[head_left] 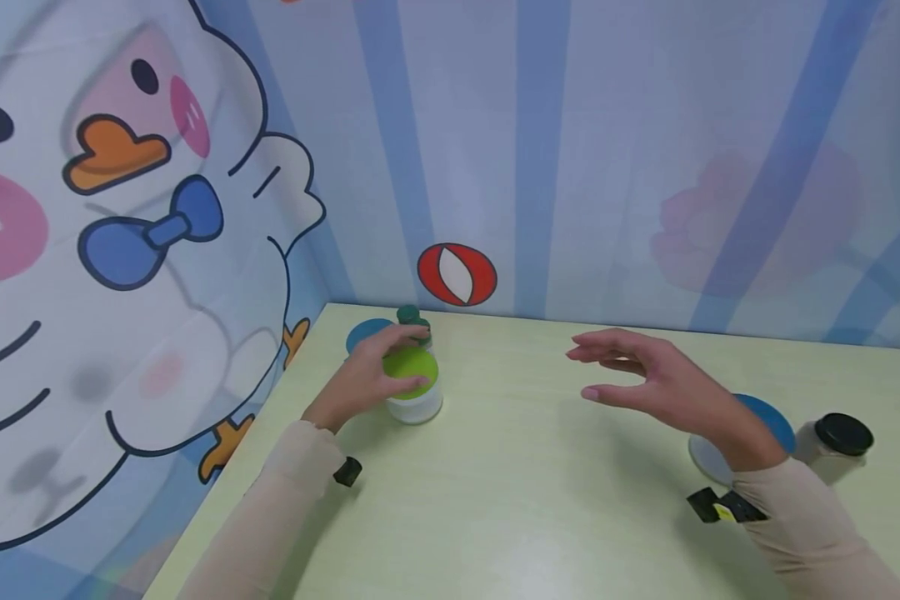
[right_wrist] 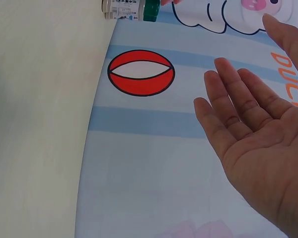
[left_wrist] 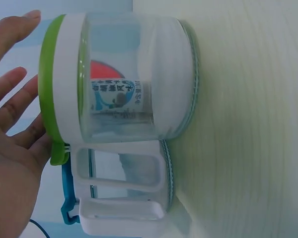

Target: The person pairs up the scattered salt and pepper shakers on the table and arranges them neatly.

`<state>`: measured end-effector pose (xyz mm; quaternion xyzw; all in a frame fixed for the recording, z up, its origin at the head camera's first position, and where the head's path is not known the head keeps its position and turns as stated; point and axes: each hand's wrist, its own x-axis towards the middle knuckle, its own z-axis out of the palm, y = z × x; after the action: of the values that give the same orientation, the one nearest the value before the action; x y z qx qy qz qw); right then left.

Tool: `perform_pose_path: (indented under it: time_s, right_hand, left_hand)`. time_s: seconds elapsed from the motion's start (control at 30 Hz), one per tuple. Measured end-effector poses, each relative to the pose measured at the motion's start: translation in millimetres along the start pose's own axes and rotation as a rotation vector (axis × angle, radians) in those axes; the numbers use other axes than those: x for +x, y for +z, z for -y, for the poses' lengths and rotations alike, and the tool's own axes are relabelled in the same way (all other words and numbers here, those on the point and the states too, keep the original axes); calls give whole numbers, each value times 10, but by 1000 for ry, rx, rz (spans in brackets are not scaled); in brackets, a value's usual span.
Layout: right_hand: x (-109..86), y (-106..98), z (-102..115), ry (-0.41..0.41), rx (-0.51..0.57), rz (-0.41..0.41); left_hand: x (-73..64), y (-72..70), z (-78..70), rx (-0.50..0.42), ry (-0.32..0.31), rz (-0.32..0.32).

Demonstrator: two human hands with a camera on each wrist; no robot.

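Observation:
A clear glass jar [left_wrist: 119, 74] with a green lid [head_left: 408, 371] stands upright at the left of the table, white contents at its bottom. My left hand [head_left: 360, 371] is spread over and beside that lid, thumb and fingers loosely bent to either side of it. In the left wrist view the thumb [left_wrist: 15, 32] stays apart from the lid. My right hand [head_left: 656, 379] hovers over the middle right of the table, palm turned inward, holding nothing; its fingers [right_wrist: 233, 99] are extended in the right wrist view.
Behind the green-lidded jar are a blue-lidded jar [head_left: 366, 332] and green-capped bottles [head_left: 408, 313]. Another blue-lidded jar [head_left: 768, 421] and a black-capped jar [head_left: 843, 435] stand by my right wrist. A printed cloth backdrop [head_left: 607, 167] borders the table's back and left.

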<state>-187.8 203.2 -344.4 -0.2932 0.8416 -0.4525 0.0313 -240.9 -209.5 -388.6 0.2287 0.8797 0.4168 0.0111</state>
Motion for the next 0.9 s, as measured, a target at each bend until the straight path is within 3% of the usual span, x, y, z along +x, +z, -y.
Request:
perform_pose_path:
  time_s: [0.63, 0.9]
  right_hand:
    - [244, 151, -75, 45, 10, 27]
    - [384, 262, -113, 52, 71, 34]
  left_hand:
    - [-132, -58, 30, 95, -72, -11]
    - [-188, -86, 57, 106, -61, -24]
